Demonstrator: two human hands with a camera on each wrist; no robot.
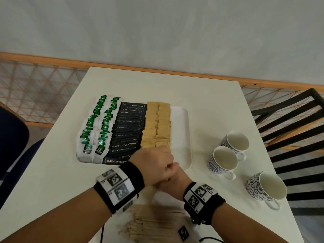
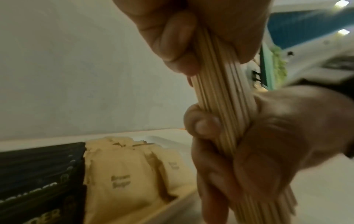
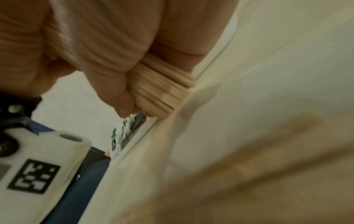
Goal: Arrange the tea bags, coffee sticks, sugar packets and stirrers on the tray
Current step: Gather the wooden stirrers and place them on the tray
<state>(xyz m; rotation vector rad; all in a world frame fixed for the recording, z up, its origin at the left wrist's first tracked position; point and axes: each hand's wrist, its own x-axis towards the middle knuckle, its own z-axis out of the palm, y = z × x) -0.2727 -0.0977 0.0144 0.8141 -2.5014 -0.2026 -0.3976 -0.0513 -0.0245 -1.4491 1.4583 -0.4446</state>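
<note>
Starting at the left of the head view, the tea bags (image 1: pixel 98 127) fill the tray's left columns, the black coffee sticks (image 1: pixel 128 132) run beside them, then the brown sugar packets (image 1: pixel 157 125), and right of those a bare white strip of the tray (image 1: pixel 180 127) running from the near rim up to the far rim. That strip is what matters: it lies just up and right of both hands, and its long axis points away from the person. Centre-low, the left hand (image 1: pixel 154 163) is curled over the top of a bundle of stirrers (image 2: pixel 222 97), and the right hand (image 1: pixel 175 178) is wrapped round the same bundle from below, so both are closed on it; the left wrist view shows the sticks standing nearly upright between the two fists, just beside the sugar. The right hand looks the nearer to the open strip. My read is that the bundle must be turned to lie along the strip, with the sugar edge on one side and the tray rim on the other. More loose stirrers (image 1: pixel 152 223) lie on the table (image 1: pixel 52 172) at bottom centre. At the right, three cups (image 1: pixel 233 146) stand well apart from the tray.
</note>
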